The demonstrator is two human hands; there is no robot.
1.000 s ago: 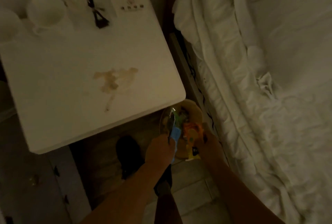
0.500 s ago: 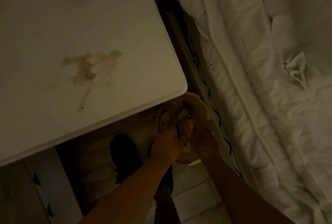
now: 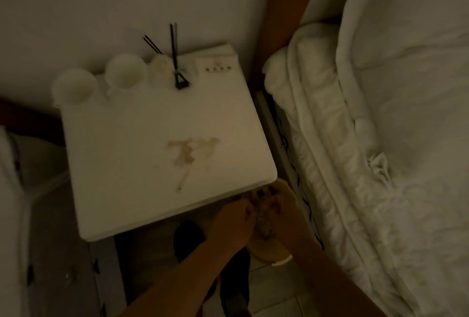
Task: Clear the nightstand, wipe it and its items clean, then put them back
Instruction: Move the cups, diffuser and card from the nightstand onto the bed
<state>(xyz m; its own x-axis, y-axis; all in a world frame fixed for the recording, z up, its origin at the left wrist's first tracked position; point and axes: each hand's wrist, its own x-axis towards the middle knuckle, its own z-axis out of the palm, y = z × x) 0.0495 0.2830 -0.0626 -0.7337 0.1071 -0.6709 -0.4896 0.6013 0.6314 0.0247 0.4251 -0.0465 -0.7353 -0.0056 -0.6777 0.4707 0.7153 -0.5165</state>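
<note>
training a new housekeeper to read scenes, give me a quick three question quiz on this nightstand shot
1. True or false: the nightstand top is already wiped clean.
2. How many white cups stand left of the black sticks?
3. Where are the left hand and right hand? A: over the round bowl, low by the nightstand's front right corner. B: flat on the nightstand top. C: round the white cups.

Key: 1 false, a brown stain shows mid-top. 2 two. 3 A.
</note>
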